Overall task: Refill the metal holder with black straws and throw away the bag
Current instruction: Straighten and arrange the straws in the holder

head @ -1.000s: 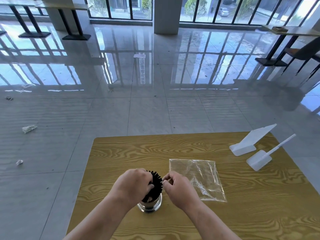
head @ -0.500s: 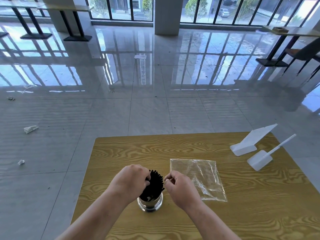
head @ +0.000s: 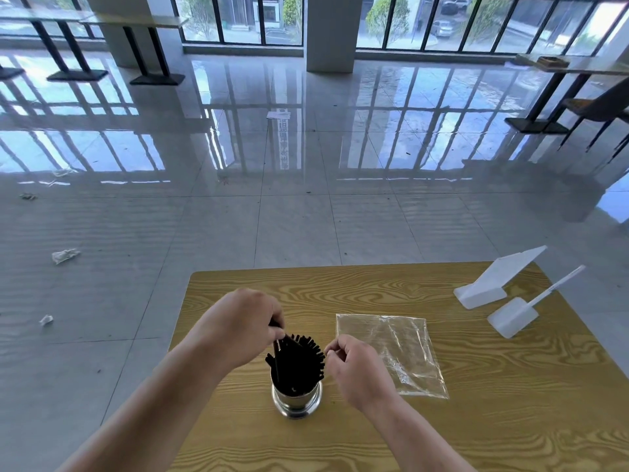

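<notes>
A shiny metal holder stands on the wooden table, near its front left. A fan of black straws fills it and leans out over the rim. My left hand hovers above the holder's left side, fingers pinched on one or two black straws. My right hand is just right of the straws, fingers curled loosely with nothing visible in them. The empty clear plastic bag lies flat on the table to the right of the holder.
Two white plastic stands sit at the table's far right corner. Bits of crumpled litter lie on the glossy tiled floor to the left. Other tables and a chair stand far back.
My left hand has lifted up and left off the bundle, now pinching a straw or two. My right hand has drawn slightly away from the straws.
</notes>
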Available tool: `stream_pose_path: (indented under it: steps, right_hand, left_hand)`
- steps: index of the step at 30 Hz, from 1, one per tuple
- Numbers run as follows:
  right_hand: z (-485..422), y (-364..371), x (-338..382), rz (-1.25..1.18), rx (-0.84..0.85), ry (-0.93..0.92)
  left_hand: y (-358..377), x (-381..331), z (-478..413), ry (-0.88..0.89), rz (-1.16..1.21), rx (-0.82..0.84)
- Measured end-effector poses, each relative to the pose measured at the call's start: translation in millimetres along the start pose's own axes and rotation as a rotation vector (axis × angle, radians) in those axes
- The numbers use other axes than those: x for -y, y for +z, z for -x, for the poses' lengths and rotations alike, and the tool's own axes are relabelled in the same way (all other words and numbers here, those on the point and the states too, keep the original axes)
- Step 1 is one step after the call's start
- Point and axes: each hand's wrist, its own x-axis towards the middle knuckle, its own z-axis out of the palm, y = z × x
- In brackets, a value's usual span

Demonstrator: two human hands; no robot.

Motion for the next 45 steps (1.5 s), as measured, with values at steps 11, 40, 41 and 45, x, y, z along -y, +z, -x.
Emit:
stream_pose_path:
  steps: [11, 40, 41, 45]
  right_hand:
    - [-2, -8, 1, -0.054, 0.003, 0.027]
    - [-15, -21, 36, -0.278, -0.083, -0.180]
    - [-14, -16, 33, -0.213, -0.072, -0.198]
    - [-13, 4, 20, 0.010, 0.073, -0.149]
  left_hand:
    - [-49, 12, 1, -0.088, 0.095, -0.088]
    - [97, 53, 14, -0.400, 0.498, 0.067]
    - [99, 55, 15, -0.373, 0.427, 0.072]
    - [115, 55, 16, -0.345, 0.358, 0.244]
